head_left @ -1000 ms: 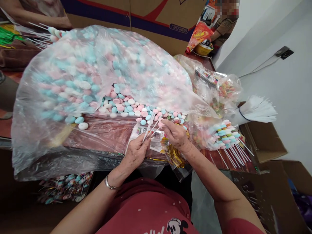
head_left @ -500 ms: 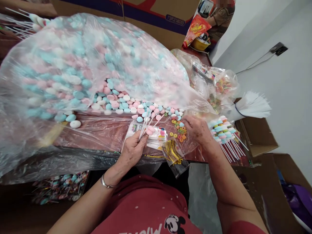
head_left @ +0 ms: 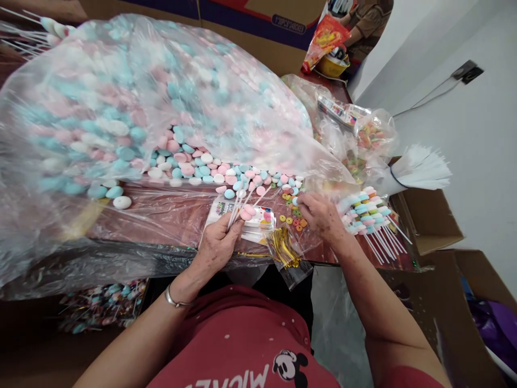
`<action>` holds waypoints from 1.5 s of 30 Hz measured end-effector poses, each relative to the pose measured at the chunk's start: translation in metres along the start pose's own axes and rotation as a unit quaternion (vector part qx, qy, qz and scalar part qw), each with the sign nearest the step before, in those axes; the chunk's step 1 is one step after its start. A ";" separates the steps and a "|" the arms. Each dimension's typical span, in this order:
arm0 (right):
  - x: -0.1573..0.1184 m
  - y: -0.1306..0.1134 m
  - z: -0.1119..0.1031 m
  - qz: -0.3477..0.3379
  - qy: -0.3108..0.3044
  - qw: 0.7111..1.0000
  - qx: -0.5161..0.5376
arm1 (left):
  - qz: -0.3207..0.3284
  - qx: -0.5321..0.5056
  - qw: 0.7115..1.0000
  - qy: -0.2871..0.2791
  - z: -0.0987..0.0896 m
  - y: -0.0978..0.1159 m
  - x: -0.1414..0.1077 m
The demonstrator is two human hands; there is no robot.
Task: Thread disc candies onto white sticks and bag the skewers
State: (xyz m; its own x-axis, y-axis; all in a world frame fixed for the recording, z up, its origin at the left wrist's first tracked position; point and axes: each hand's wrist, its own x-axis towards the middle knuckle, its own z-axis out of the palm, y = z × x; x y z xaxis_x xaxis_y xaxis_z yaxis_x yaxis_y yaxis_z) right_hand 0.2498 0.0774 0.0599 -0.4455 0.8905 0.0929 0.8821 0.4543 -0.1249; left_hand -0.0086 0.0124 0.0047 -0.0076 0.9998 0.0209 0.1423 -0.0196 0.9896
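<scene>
Some film-covered counter (head_left: 133, 222) spreads at nine o'clock of the left hand (head_left: 220, 238), whose grip near the front edge clamps white sticks (head_left: 235, 210), while ring candies (head_left: 297, 221) lie at nine o'clock of the right hand (head_left: 322, 216), whose closure I cannot tell.

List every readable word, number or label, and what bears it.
"PCS", "24BOXES": brown cardboard carton with a purple band; preceding digits blurred.
"MICK", upside down: dark red shirt; the rest is unclear.
Too small or blurred: white printed plastic packets, red plastic bag, multicoloured printed packet.
</scene>
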 end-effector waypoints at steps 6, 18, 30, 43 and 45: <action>0.002 -0.002 0.013 -0.051 0.002 0.998 0.049 | -0.004 0.002 1.000 0.005 0.000 0.002 0.000; 0.009 -0.010 0.012 -0.080 -0.077 0.977 0.184 | -0.010 -0.007 1.000 -0.011 -0.001 0.003 0.000; -0.002 -0.029 0.011 -0.062 -0.106 0.992 0.040 | 0.003 0.018 1.000 -0.020 -0.001 0.003 -0.001; 0.020 -0.042 0.014 0.236 0.047 0.683 0.690 | 0.055 0.063 0.995 -0.059 -0.001 0.009 -0.001; 0.022 -0.046 0.015 0.235 0.060 0.663 0.708 | 0.070 0.079 0.993 -0.053 -0.001 0.009 0.000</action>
State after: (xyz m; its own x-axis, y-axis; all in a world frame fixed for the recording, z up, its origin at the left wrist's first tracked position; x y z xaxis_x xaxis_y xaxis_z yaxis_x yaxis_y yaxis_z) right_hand 0.1965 0.0766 0.0526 -0.0825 0.9724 -0.2181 -0.1465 -0.2283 -0.9625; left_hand -0.0080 0.0118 0.0139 0.1263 0.9831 0.1326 0.2879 -0.1642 0.9435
